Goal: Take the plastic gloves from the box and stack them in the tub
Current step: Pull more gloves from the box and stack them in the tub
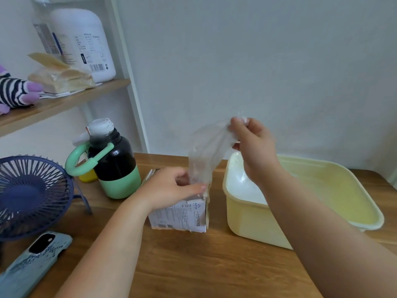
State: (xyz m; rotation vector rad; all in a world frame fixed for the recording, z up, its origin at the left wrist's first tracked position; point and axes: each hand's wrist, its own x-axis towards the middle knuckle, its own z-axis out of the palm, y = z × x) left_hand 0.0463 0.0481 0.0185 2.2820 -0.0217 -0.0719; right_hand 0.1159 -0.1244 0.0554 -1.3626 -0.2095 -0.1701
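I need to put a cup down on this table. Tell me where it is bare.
Bare wood runs along the near edge of the table, in front of the box and the yellow tub. The left side is crowded: fan, phone, bottle.

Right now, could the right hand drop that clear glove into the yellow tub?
Probably yes. The right hand pinches the glove just above the tub's open top, with nothing between; the glove's lower end is at the box.

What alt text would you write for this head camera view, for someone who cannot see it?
A person's right hand lifts a clear plastic glove from a small box steadied by the left hand, beside a yellow tub on a wooden table.
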